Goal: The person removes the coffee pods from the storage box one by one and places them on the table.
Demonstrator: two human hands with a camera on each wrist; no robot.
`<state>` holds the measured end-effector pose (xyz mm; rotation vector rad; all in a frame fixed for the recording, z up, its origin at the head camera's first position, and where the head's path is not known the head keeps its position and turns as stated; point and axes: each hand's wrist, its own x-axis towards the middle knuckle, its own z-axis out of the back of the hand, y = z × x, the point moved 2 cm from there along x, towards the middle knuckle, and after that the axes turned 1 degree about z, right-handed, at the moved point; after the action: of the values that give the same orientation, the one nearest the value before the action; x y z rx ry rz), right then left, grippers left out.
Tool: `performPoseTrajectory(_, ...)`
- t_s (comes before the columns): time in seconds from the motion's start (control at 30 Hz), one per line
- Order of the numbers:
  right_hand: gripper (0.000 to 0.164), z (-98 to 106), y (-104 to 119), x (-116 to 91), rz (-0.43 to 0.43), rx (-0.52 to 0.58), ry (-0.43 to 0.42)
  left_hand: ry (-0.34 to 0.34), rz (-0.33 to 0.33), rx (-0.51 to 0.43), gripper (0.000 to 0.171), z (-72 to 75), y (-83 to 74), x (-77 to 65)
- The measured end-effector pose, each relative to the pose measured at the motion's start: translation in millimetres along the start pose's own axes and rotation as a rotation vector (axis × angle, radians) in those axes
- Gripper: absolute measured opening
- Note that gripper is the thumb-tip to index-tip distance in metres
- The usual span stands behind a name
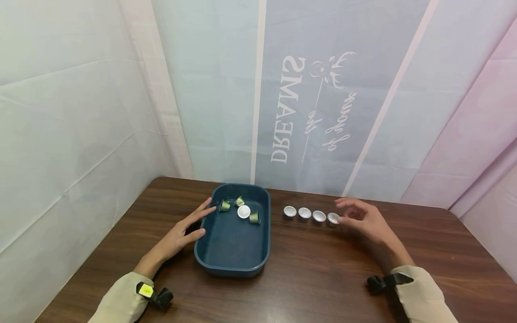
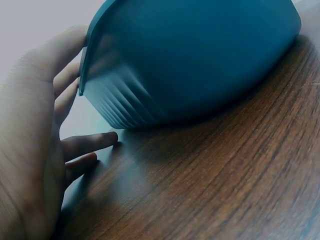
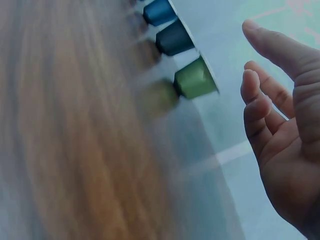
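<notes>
Several coffee capsules with silver lids facing up stand in a row on the table right of the blue tray (image 1: 234, 246). My right hand (image 1: 367, 220) hovers at the right end of that row, thumb and fingers spread apart around the end capsule (image 1: 333, 218). In the right wrist view that end one is a green capsule (image 3: 196, 79), and a gap shows between it and the fingers. With fingers extended, my left hand (image 1: 175, 235) touches the tray's left rim. Inside the tray's far half lie green capsules (image 1: 255, 218) on their sides and one lid-up capsule (image 1: 243, 211).
Dark blue capsules (image 3: 175, 37) follow the green one in the row. The brown wooden table (image 1: 315, 278) ends at a printed cloth backdrop (image 1: 218, 89) behind the tray and row. White cloth (image 1: 81, 148) hangs along the left side.
</notes>
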<state>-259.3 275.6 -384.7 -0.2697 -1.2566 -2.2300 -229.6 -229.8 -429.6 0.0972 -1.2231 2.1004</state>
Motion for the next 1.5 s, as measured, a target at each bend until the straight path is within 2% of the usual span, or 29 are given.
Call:
performPoseTrajectory(0.17, 0.034, -10, 26, 10, 0.002, 0.012, 0.008, -0.003, -0.001, 0.006, 0.057, -0.1, 1.2, -1.3)
performPoseTrajectory(0.47, 0.033, -31, 45, 28, 0.061, 0.132, 0.057, 0.004, 0.011, -0.003, 0.056, -0.3, 0.8, -0.2)
performPoseTrajectory(0.7, 0.035, -45, 36, 47, 0.140, 0.186, 0.084, 0.009, 0.008, -0.018, 0.057, -0.6, 0.8, 0.7)
performPoseTrajectory(0.83, 0.034, -57, 41, 57, 0.174, 0.197, 0.106, 0.005, 0.003, -0.030, 0.058, -0.6, -0.2, 1.4)
performPoseTrajectory(1.17, 0.031, -89, 87, 80, 0.213, 0.183, 0.208, 0.000, -0.001, -0.003, 0.058, 0.4, 1.8, -0.1)
performPoseTrajectory(1.27, 0.030, -99, 87, 86, 0.219, 0.171, 0.227, -0.001, 0.000, 0.000, 0.057, -0.4, 3.6, 0.1)
performPoseTrajectory(1.5, 0.031, -123, 71, 103, 0.216, 0.156, 0.279, 0.006, -0.003, -0.017, 0.058, -0.1, 1.5, 0.8)
